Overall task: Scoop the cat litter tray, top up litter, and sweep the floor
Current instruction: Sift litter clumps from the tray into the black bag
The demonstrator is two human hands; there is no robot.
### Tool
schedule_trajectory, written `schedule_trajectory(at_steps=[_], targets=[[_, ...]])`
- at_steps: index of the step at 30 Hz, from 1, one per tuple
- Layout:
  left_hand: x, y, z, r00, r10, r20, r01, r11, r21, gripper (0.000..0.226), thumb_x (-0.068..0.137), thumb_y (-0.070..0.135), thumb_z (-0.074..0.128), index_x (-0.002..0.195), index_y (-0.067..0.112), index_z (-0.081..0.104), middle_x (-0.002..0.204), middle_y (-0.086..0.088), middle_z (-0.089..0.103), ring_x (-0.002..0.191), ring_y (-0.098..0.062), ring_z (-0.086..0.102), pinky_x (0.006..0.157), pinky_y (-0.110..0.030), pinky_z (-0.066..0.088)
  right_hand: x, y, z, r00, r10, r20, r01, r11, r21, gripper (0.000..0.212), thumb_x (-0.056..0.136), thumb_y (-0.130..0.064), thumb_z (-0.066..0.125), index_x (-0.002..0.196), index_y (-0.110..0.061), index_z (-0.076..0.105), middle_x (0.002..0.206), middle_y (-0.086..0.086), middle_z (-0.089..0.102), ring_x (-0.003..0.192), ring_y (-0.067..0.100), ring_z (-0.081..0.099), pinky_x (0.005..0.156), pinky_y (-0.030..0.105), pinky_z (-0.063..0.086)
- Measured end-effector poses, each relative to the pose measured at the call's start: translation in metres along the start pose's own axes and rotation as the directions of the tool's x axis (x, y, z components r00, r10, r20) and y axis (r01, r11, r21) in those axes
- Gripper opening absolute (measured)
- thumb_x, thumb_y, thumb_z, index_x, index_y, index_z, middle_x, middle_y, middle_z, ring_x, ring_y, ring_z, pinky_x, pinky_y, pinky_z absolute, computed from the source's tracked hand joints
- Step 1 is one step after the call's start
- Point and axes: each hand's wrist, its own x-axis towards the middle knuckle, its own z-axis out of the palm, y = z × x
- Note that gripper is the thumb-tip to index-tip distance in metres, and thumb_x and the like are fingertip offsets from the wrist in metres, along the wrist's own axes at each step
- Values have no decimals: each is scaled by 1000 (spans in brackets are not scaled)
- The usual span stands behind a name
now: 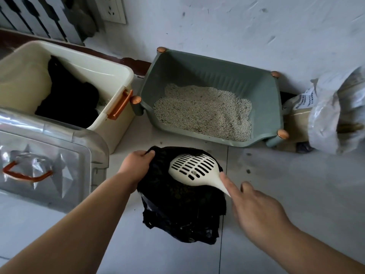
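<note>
left hand (136, 165) pinches the bag (177, 206) rim, right hand (256, 210) grips the scoop (194, 169) handle, forefinger straight along it, slotted head pointing up-left past the fingertips

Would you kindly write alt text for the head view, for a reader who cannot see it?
A person's left hand grips the rim of a black bag on the floor while the right hand holds a white slotted scoop over it. Behind stands a green litter tray holding grey litter, a cream bin to its left.
</note>
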Motion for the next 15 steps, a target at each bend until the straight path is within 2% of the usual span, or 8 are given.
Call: schedule_trajectory(at_steps=[3,6,8,9,10,11,14,15], targets=[[6,3,-8,1000,22,-12,-24,993,-114,28,89,41,65,93,15,74,91,-12,75,86,-29,71,86,-47,58,-4,5,27,996,75,43,-78,995,67,87,95,-17,40,144,-38,-29,96,0,33,64,14,41,47,24,30],[4,6,-6,994,55,90,-46,994,-99,21,87,35,71,99,18,74,93,-6,75,86,-23,72,82,-38,59,-5,6,34,986,119,120,-130,988,88,86,93,-17,44,149,-38,-18,92,-1,34,55,11,37,45,24,30],[6,7,-4,990,64,127,-50,993,-108,24,85,35,73,101,17,73,94,-7,76,85,-22,73,80,-35,59,-7,3,37,993,106,56,-110,991,78,89,83,-21,63,154,-34,9,80,-4,34,43,6,19,36,19,14],[7,8,-3,990,64,124,-48,991,-127,26,85,36,73,102,17,73,94,-7,76,85,-22,73,79,-34,59,-8,0,34,995,101,-7,-99,990,101,90,74,-22,73,151,-29,27,74,-5,33,41,5,10,36,17,5],[8,9,-4,991,59,116,-43,989,-143,27,84,37,74,103,17,72,95,-7,76,86,-21,73,78,-33,59,-9,-2,31,993,101,-65,-93,989,112,90,69,-23,78,149,-26,35,71,-6,32,41,5,5,37,15,1],[10,10,-5,993,57,107,-40,987,-155,29,83,38,74,103,17,71,95,-6,75,86,-21,73,76,-32,58,-9,-4,29,994,98,-37,-93,988,126,89,73,-24,75,150,-28,31,73,-6,34,41,5,8,37,15,3],[13,13,-3,985,95,141,-61,971,-230,31,82,31,77,110,20,69,102,-7,74,87,-20,73,73,-29,58,-7,-1,43,990,137,37,-142,976,163,81,96,-20,43,150,-40,-14,93,-2,36,56,11,38,44,23,30],[11,14,-1,979,116,170,-71,965,-252,31,84,25,75,113,20,67,105,-7,73,87,-19,73,70,-26,58,-8,0,45,986,153,63,-162,971,177,77,98,-21,37,149,-40,-18,96,-2,36,60,13,42,49,26,34]])
